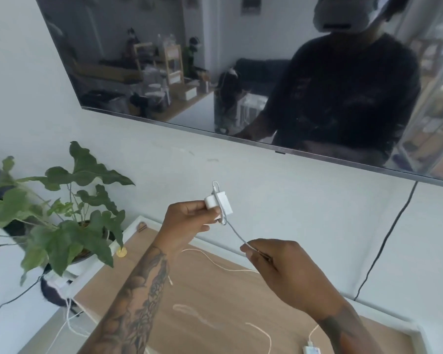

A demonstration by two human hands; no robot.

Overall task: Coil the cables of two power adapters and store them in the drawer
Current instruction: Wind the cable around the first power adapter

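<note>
My left hand point(187, 221) holds a white power adapter point(219, 203) up in front of the wall, with a turn of its white cable across the block. My right hand point(274, 264) pinches that cable point(234, 233) a short way below the adapter, keeping it taut. The rest of the cable point(215, 263) trails loose over the wooden bottom of the open drawer point(215, 302). A second white adapter point(311, 350) lies in the drawer at the lower right edge of the view, its cable point(262, 333) curling beside it.
A leafy potted plant point(69, 226) stands on the white cabinet at the left. A dark wall-mounted TV point(215, 60) hangs above, reflecting a person. A black cord point(384, 241) drops down the wall at the right. White cables point(67, 320) hang at the drawer's left.
</note>
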